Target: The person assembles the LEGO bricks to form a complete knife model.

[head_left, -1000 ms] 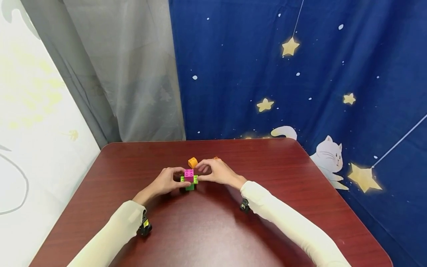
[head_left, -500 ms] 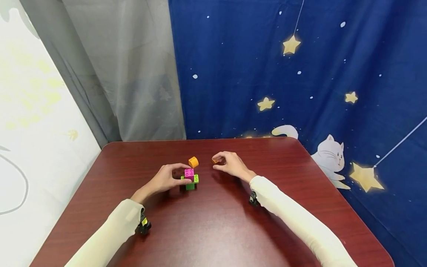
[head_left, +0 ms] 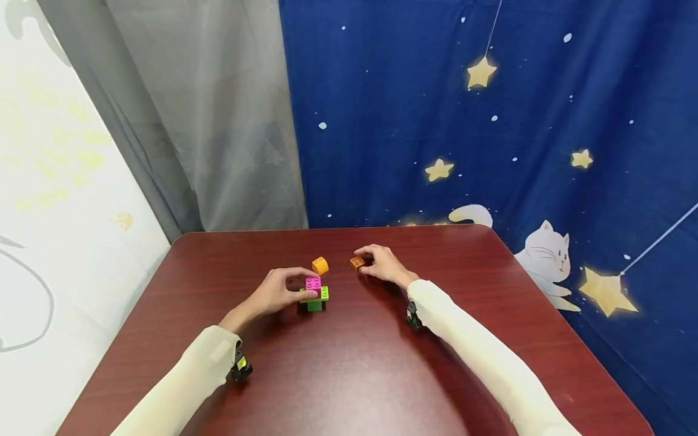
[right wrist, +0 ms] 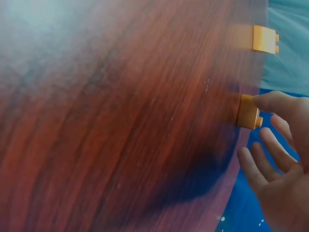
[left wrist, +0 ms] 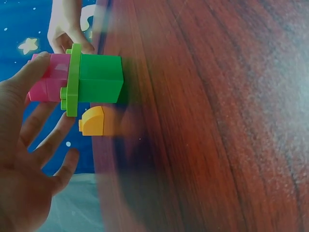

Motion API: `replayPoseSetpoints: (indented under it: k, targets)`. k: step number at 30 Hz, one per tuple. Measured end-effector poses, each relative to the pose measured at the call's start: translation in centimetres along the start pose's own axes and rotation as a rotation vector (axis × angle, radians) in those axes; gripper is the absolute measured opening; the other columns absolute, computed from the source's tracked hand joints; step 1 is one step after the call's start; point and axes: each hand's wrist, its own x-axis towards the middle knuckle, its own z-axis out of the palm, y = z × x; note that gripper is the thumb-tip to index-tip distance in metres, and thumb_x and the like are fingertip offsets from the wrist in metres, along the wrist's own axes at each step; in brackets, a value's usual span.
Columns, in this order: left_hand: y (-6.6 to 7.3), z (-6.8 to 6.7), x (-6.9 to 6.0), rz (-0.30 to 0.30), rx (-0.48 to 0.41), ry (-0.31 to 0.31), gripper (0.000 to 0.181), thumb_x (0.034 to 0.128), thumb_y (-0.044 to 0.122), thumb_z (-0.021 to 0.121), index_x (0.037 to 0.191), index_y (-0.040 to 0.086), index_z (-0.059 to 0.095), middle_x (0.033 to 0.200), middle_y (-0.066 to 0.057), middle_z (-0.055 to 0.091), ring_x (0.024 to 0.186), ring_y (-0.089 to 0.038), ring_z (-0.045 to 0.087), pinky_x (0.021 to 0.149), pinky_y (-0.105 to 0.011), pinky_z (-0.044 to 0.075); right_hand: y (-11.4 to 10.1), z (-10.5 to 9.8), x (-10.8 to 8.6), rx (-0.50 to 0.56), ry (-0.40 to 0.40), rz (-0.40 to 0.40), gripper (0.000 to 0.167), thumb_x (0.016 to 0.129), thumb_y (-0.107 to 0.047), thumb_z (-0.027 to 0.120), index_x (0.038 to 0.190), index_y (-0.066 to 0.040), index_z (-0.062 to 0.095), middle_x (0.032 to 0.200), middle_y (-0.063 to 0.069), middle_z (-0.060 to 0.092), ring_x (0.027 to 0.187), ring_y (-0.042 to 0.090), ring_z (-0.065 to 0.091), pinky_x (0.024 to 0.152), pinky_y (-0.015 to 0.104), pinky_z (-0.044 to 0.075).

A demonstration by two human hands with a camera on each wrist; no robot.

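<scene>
A small stack of toy building bricks stands on the table: a pink brick (head_left: 313, 283) on top, a light-green plate (left wrist: 73, 79) under it, and a green brick (left wrist: 101, 78) at the bottom. My left hand (head_left: 278, 290) pinches the pink brick, thumb on the near side and forefinger behind. Farther right, my right hand (head_left: 385, 264) is spread around an orange brick (head_left: 357, 262). In the right wrist view the thumb is at that brick's edge, while the other fingers are apart from it. A rounded yellow-orange brick (head_left: 320, 265) lies just behind the stack.
The dark red wooden table (head_left: 338, 375) has rounded corners. Behind it hang a grey curtain (head_left: 234, 121) and a blue star-patterned curtain (head_left: 382, 91). A white patterned surface (head_left: 65, 181) is at the left.
My right hand has left the side of the stack, moved right and back, and come down around the orange brick. My left hand keeps its hold on the pink brick.
</scene>
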Motion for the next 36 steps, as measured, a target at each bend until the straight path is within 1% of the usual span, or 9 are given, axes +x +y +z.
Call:
replayPoseSetpoints:
  k: [4,7,11,16,24,28,32,36]
  targets:
    - [0.2,0.4,0.2,-0.021,0.014,0.003,0.036,0.0837,0.031,0.09,0.117,0.026,0.076,0.099,0.008,0.075,0.095,-0.019,0.069,0.089,-0.047,0.056,0.2,0.0,0.0,-0.039,-0.033,0.021,0.051,0.085,-0.002,0.082,0.134,-0.004,0.068,0.131,0.015,0.068,0.121,0.03,0.063,0.106,0.043,0.048]
    - [0.3,0.5,0.2,-0.024,0.006,0.004,0.036,0.0835,0.031,0.09,0.117,0.026,0.076,0.098,0.008,0.075,0.093,-0.02,0.069,0.087,-0.048,0.057,0.4,0.1,0.0,-0.042,-0.052,0.048,0.051,0.086,-0.004,0.083,0.134,-0.006,0.069,0.132,0.014,0.068,0.119,0.029,0.063,0.105,0.043,0.049]
    - [0.3,0.8,0.2,-0.035,-0.006,-0.005,0.037,0.0832,0.03,0.09,0.117,0.023,0.076,0.098,0.005,0.075,0.091,-0.021,0.069,0.085,-0.048,0.057,0.5,0.2,-0.1,-0.025,-0.069,0.074,0.046,0.085,-0.006,0.084,0.129,-0.008,0.073,0.123,0.012,0.072,0.11,0.025,0.067,0.099,0.039,0.053]
    - [0.2,0.9,0.1,-0.059,-0.002,-0.011,0.036,0.0829,0.031,0.09,0.116,0.024,0.076,0.099,0.002,0.076,0.091,-0.02,0.067,0.083,-0.044,0.056,0.5,0.5,-0.4,0.01,-0.072,0.079,0.041,0.083,-0.007,0.087,0.122,-0.008,0.076,0.11,0.009,0.075,0.1,0.021,0.07,0.092,0.035,0.056]
    - [0.0,0.6,-0.1,-0.062,0.018,-0.008,0.036,0.0836,0.033,0.089,0.117,0.027,0.076,0.099,0.004,0.075,0.089,-0.02,0.066,0.083,-0.043,0.055,0.1,0.7,-0.6,0.021,-0.071,0.035,0.039,0.082,-0.012,0.09,0.119,-0.008,0.076,0.103,0.005,0.077,0.094,0.016,0.072,0.088,0.031,0.057]
    - [0.0,0.2,-0.2,-0.07,0.017,-0.008,0.035,0.0837,0.031,0.09,0.116,0.027,0.076,0.1,0.003,0.075,0.09,-0.02,0.066,0.084,-0.045,0.056,-0.4,0.5,-0.6,0.016,-0.061,-0.008,0.039,0.083,-0.014,0.09,0.119,-0.008,0.076,0.102,0.005,0.076,0.095,0.018,0.071,0.089,0.033,0.057]
    - [0.1,0.0,-0.2,-0.072,0.015,-0.01,0.035,0.0838,0.028,0.09,0.115,0.026,0.076,0.099,0.005,0.074,0.089,-0.019,0.067,0.085,-0.045,0.056,-1.1,0.0,-0.6,0.013,-0.05,-0.037,0.039,0.083,-0.014,0.09,0.119,-0.007,0.077,0.101,0.006,0.075,0.096,0.021,0.071,0.091,0.037,0.057]
    - [0.2,-0.1,-0.2,-0.065,0.013,-0.005,0.035,0.0838,0.027,0.09,0.116,0.024,0.076,0.098,0.007,0.075,0.09,-0.018,0.067,0.085,-0.048,0.056,-1.9,-0.3,-0.7,0.008,-0.049,-0.068,0.039,0.083,-0.016,0.089,0.119,-0.008,0.077,0.102,0.006,0.074,0.096,0.021,0.07,0.091,0.035,0.058]
